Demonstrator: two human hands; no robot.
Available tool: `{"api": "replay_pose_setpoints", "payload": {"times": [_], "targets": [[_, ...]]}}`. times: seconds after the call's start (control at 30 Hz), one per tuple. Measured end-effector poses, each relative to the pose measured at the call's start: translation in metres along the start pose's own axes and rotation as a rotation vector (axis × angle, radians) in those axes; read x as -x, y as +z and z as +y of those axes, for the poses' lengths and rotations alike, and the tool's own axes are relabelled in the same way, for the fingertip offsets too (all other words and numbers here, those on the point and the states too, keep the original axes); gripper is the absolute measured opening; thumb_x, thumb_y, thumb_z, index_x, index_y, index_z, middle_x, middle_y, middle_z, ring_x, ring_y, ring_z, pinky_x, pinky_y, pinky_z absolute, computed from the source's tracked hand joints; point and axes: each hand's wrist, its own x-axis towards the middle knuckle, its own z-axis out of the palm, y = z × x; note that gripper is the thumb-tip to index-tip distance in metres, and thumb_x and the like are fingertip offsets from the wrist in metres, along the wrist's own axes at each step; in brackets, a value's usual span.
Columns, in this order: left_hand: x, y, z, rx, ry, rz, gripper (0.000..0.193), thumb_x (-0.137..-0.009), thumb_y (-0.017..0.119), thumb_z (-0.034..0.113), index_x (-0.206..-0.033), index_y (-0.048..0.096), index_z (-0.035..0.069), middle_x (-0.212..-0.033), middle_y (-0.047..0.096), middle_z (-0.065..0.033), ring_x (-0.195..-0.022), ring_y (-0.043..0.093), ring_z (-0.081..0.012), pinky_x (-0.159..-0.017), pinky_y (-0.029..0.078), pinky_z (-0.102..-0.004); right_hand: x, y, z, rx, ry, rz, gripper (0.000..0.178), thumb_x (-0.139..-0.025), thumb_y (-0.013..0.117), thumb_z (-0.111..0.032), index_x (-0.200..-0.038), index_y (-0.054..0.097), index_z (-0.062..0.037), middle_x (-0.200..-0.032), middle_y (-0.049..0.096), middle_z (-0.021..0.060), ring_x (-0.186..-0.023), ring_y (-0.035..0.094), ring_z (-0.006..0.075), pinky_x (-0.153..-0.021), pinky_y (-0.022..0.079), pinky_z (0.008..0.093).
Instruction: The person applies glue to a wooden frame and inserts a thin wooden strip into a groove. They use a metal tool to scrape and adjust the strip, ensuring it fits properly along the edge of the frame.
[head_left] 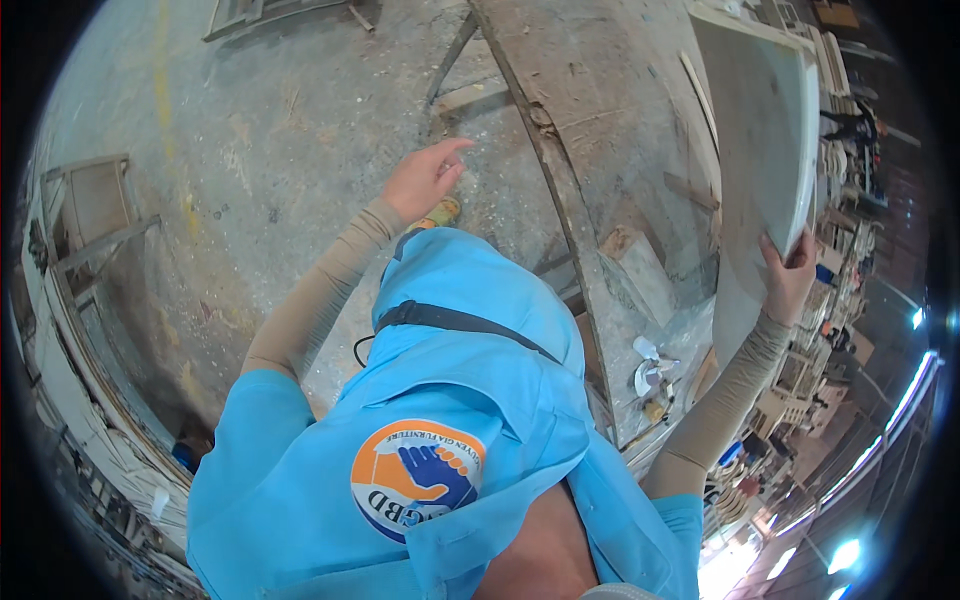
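Note:
My right hand point(790, 275) grips the lower edge of a large pale flat panel point(760, 140), which stands tilted over the right end of a dusty wooden workbench point(600, 130). My left hand point(425, 180) hangs free over the concrete floor to the left of the bench. Its fingers are spread and it holds nothing. Both forearms wear tan sleeves. My blue shirt, with a black strap across it, fills the lower middle of the view. A shoe point(441, 212) peeks out just below my left hand.
A wooden block point(640, 262) and a crumpled white rag point(646, 366) lie on the bench near the panel. Wooden frames point(95, 210) lean at the left edge. Stacked furniture parts point(840, 200) stand on the far right. The floor point(250, 130) is dusty concrete.

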Motion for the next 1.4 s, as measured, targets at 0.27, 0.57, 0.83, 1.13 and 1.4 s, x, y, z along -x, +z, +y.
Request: {"api": "replay_pose_setpoints", "payload": {"times": [0.27, 0.57, 0.83, 1.13, 1.4], "targets": [[-0.003, -0.005, -0.004, 0.063, 0.033, -0.096, 0.049, -0.102, 0.053, 0.009, -0.15, 0.043, 0.01, -0.108, 0.066, -0.0049, -0.093, 0.062, -0.0124, -0.083, 0.052, -0.0277, 0.013, 0.055, -0.011, 0.099, -0.147, 0.026, 0.051, -0.064, 0.087, -0.025, -0.104, 0.066, -0.0035, -0.09, 0.062, 0.0072, -0.088, 0.061, 0.0229, -0.08, 0.05, 0.0377], [-0.015, -0.017, 0.021, -0.072, 0.026, -0.261, 0.05, -0.103, 0.05, 0.011, -0.152, 0.039, 0.009, -0.112, 0.065, -0.011, -0.088, 0.062, -0.014, -0.082, 0.052, -0.0292, 0.056, 0.141, -0.008, 0.365, -0.186, 0.177, 0.056, -0.063, 0.084, -0.03, -0.113, 0.065, -0.0152, -0.104, 0.065, 0.0072, -0.105, 0.062, 0.0264, -0.09, 0.043, 0.0424], [-0.027, 0.011, 0.04, -0.139, 0.06, -0.354, 0.048, -0.102, 0.05, 0.009, -0.149, 0.044, 0.007, -0.11, 0.066, -0.0103, -0.084, 0.062, -0.0138, -0.08, 0.052, -0.0287, 0.075, 0.163, -0.006, 0.256, -0.12, 0.136, 0.057, -0.063, 0.083, -0.023, -0.114, 0.06, -0.0159, -0.101, 0.059, 0.0068, -0.104, 0.059, 0.0263, -0.091, 0.039, 0.0434], [-0.027, 0.081, 0.068, -0.232, 0.167, -0.537, 0.042, -0.1, 0.053, 0.007, -0.142, 0.052, 0.007, -0.105, 0.068, -0.0091, -0.085, 0.063, -0.0143, -0.077, 0.051, -0.0278, 0.11, 0.13, -0.005, 0.038, -0.218, 0.137, 0.064, -0.073, 0.081, -0.016, -0.132, 0.056, -0.012, -0.117, 0.059, 0.0096, -0.114, 0.057, 0.03, -0.105, 0.04, 0.0453], [-0.002, 0.171, 0.128, -0.309, 0.262, -0.683, 0.033, -0.098, 0.056, 0.005, -0.131, 0.06, 0.006, -0.104, 0.069, -0.0098, -0.089, 0.065, -0.0166, -0.078, 0.052, -0.0285, 0.237, -0.095, 0.106, 0.106, 0.232, 0.86, 0.026, -0.092, 0.066, -0.012, -0.118, 0.071, -0.0083, -0.106, 0.073, 0.0082, -0.09, 0.07, 0.0196, -0.082, 0.055, 0.0319]]}}
